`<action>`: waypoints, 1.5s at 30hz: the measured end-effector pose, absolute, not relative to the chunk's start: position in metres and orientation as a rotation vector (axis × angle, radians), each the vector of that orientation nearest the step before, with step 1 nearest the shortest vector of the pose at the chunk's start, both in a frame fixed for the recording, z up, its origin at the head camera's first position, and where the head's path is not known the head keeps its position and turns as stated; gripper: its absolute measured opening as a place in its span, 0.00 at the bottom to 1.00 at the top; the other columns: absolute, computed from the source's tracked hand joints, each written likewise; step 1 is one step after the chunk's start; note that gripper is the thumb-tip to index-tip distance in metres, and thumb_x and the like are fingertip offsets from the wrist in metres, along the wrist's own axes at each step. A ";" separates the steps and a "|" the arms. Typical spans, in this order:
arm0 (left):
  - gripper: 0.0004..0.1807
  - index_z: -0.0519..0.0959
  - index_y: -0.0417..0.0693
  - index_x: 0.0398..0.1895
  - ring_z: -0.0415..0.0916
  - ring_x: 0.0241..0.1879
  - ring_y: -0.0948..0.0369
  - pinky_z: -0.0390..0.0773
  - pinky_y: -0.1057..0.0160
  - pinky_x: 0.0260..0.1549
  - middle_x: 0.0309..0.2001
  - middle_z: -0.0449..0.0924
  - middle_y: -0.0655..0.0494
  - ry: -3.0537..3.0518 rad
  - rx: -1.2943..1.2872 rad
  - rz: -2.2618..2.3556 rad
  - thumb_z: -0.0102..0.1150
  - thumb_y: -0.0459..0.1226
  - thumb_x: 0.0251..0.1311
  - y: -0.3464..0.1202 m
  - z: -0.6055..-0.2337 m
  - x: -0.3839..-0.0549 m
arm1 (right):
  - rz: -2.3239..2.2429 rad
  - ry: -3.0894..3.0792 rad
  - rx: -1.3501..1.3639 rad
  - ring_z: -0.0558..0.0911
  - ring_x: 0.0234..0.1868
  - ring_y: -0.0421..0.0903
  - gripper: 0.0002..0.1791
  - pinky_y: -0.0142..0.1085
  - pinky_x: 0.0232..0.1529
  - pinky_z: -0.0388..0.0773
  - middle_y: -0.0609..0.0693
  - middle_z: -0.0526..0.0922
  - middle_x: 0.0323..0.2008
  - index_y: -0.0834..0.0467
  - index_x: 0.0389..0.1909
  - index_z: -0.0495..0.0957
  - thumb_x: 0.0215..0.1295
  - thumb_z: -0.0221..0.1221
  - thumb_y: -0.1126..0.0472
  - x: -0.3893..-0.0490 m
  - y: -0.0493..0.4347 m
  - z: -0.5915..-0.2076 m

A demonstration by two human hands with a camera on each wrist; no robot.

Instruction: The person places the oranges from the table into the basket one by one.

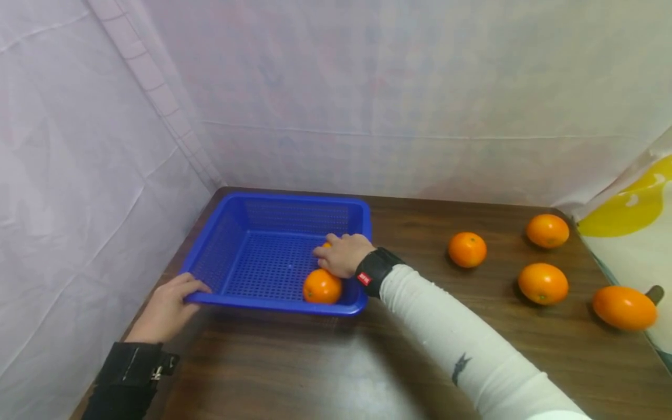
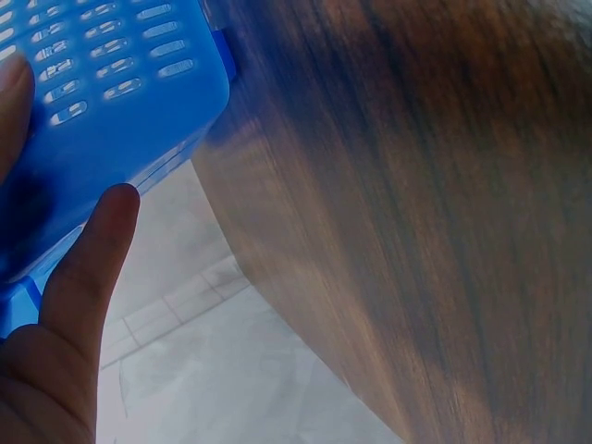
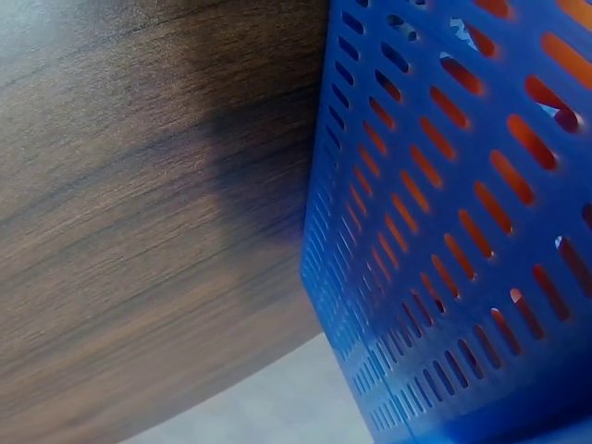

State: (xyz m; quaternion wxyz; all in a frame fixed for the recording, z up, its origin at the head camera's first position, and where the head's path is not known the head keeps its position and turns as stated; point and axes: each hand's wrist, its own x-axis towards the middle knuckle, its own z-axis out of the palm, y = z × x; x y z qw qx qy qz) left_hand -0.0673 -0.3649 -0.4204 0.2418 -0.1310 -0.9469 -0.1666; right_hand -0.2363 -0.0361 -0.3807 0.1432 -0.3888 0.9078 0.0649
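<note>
A blue plastic basket (image 1: 283,304) with slotted sides stands at the table's left. My left hand (image 1: 167,306) grips its near left corner; in the left wrist view a finger and thumb of that hand (image 2: 65,324) lie on either side of the basket corner (image 2: 139,120). Inside the basket at the right, my right hand (image 1: 343,255) holds an orange (image 1: 326,245), mostly hidden under the fingers. Another orange (image 1: 322,286) lies just in front of that hand. Only the basket wall (image 3: 444,231) shows in the right wrist view, with orange colour through its slots; the hand is hidden there.
Several oranges lie on the right of the brown wooden table (image 1: 252,361), among them one orange (image 1: 467,249) nearest the basket and one orange (image 1: 625,307) by the right edge. White cloth (image 1: 399,93) hangs behind and to the left of the table.
</note>
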 end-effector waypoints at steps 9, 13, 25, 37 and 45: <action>0.21 0.85 0.50 0.27 0.71 0.29 0.68 0.73 0.66 0.30 0.29 0.78 0.63 -2.594 -0.347 -0.442 0.72 0.18 0.32 -0.365 -0.418 -0.067 | 0.200 2.625 -1.142 0.70 0.71 0.63 0.27 0.55 0.70 0.68 0.53 0.60 0.78 0.34 0.76 0.60 0.80 0.36 0.40 -0.239 -0.036 -0.382; 0.20 0.85 0.50 0.28 0.71 0.30 0.67 0.74 0.62 0.29 0.29 0.78 0.62 -2.612 -0.330 -0.440 0.72 0.19 0.33 -0.365 -0.418 -0.067 | 0.191 2.627 -1.149 0.69 0.71 0.63 0.26 0.55 0.70 0.67 0.53 0.60 0.78 0.34 0.76 0.60 0.80 0.36 0.41 -0.239 -0.036 -0.382; 0.19 0.85 0.49 0.28 0.71 0.30 0.67 0.76 0.61 0.29 0.30 0.78 0.61 -2.628 -0.319 -0.435 0.72 0.19 0.34 -0.366 -0.417 -0.066 | 0.123 2.713 -1.228 0.73 0.68 0.59 0.27 0.52 0.71 0.67 0.54 0.66 0.75 0.36 0.73 0.66 0.78 0.39 0.39 -0.237 -0.034 -0.383; 0.20 0.85 0.49 0.28 0.71 0.30 0.66 0.75 0.62 0.28 0.30 0.78 0.61 -2.634 -0.314 -0.443 0.72 0.18 0.34 -0.366 -0.415 -0.065 | -0.034 2.860 -1.357 0.76 0.59 0.57 0.25 0.51 0.59 0.74 0.55 0.76 0.62 0.42 0.67 0.74 0.76 0.46 0.41 -0.235 -0.032 -0.385; 0.22 0.85 0.52 0.27 0.72 0.30 0.68 0.72 0.70 0.31 0.30 0.78 0.64 -2.599 -0.357 -0.443 0.73 0.18 0.32 -0.365 -0.417 -0.068 | -0.036 2.887 -1.359 0.75 0.61 0.57 0.25 0.51 0.60 0.72 0.54 0.75 0.64 0.43 0.67 0.74 0.75 0.47 0.40 -0.234 -0.027 -0.382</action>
